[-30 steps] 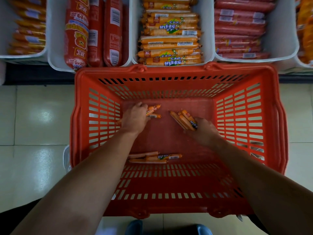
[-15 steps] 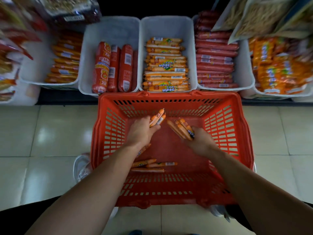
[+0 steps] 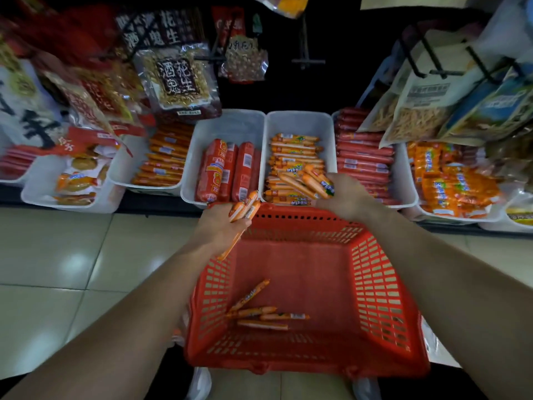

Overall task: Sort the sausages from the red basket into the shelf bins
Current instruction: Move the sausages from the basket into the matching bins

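Four thin orange-wrapped sausages (image 3: 261, 311) are left on the floor of the red slotted plastic basket (image 3: 375, 284), toward 7 o'clock. Half a second earlier both hands were low inside the basket; now both have been lifted to its far rim, so the carrying step is judged to be begun. The left hand (image 3: 222, 226), at 11 o'clock, is closed on a few small sausages (image 3: 245, 207). The right hand (image 3: 346, 194), at 1 o'clock, is closed on a bundle (image 3: 308, 181) held over the white plastic bin (image 3: 300, 119) of matching orange sausages.
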A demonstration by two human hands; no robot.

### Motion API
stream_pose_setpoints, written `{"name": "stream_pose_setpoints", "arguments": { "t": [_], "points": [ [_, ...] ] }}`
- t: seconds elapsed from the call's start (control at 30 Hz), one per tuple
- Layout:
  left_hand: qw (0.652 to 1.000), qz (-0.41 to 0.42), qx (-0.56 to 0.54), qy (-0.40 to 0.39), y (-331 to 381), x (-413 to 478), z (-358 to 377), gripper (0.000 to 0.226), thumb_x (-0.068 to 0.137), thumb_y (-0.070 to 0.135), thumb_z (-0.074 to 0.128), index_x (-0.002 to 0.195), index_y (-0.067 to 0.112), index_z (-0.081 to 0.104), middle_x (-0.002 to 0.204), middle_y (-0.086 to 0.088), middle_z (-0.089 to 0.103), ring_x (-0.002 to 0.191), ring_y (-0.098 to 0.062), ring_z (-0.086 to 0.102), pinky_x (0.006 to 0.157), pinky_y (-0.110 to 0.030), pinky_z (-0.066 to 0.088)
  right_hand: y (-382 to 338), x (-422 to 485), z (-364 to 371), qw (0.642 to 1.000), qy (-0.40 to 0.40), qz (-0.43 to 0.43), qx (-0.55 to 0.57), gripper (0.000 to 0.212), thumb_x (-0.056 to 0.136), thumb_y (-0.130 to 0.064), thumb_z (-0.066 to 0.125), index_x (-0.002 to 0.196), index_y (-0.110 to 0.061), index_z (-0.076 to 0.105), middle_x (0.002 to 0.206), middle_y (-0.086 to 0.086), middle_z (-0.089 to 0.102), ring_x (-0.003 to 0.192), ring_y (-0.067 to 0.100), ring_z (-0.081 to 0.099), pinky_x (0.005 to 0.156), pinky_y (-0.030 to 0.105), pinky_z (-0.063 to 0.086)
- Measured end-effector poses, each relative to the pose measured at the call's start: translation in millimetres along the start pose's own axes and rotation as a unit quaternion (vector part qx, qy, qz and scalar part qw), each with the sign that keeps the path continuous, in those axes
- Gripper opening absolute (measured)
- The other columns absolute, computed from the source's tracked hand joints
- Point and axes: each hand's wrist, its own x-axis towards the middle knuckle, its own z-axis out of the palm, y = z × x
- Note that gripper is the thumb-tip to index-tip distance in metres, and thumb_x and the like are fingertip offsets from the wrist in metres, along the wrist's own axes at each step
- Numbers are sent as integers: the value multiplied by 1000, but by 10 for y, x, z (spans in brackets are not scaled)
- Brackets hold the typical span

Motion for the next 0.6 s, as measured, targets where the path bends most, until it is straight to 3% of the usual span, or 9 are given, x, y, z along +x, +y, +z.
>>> {"name": "stream_pose_setpoints", "arguments": {
  "t": [0.1, 0.27, 0.4, 0.5, 0.6],
  "points": [
    [1000, -4, -1, -3, -50, 100, -101, 9, 92, 34, 68, 95, 26, 67, 84, 9, 65, 73, -2, 58, 63, -24, 42, -102, 436, -53, 995, -43, 12, -86, 63, 83, -34, 78, 135, -10, 53, 127, 8, 60, 113, 29, 58, 87, 34, 46],
    [1000, -14, -10, 20, -109, 284, -155, 18, 92, 36, 67, 77, 29, 59, 76, 7, 65, 70, -9, 63, 55, -21, 39, -197, 901, 156, 972, -111, -8, -206, 80, 78, -35, 81, 148, -27, 42, 137, 3, 56, 120, 26, 55, 92, 32, 47],
    [1000, -12, -19, 22, -126, 418, -135, 16, 92, 37, 68, 83, 27, 60, 81, 6, 66, 73, -8, 63, 59, -23, 43, -185, 973, 290, 965, -56, -32, -254, 75, 78, -34, 79, 143, -41, 43, 139, 0, 54, 123, 25, 53, 98, 38, 46],
    [1000, 8, -21, 17, -89, 482, -93, 13, 91, 37, 68, 84, 30, 60, 82, 8, 66, 76, -9, 64, 63, -26, 46, -92, 863, 236, 975, -22, -32, -220, 82, 78, -35, 78, 149, -32, 36, 145, 5, 46, 132, 29, 44, 105, 44, 42],
    [1000, 27, 4, 6, 63, 561, -20, 13, 90, 38, 67, 86, 26, 63, 80, 8, 66, 74, -10, 64, 60, -26, 44, 93, 665, 92, 980, 43, -21, -195, 72, 83, -35, 70, 147, -27, 39, 143, 8, 46, 131, 32, 42, 104, 47, 43]
  ]
}}
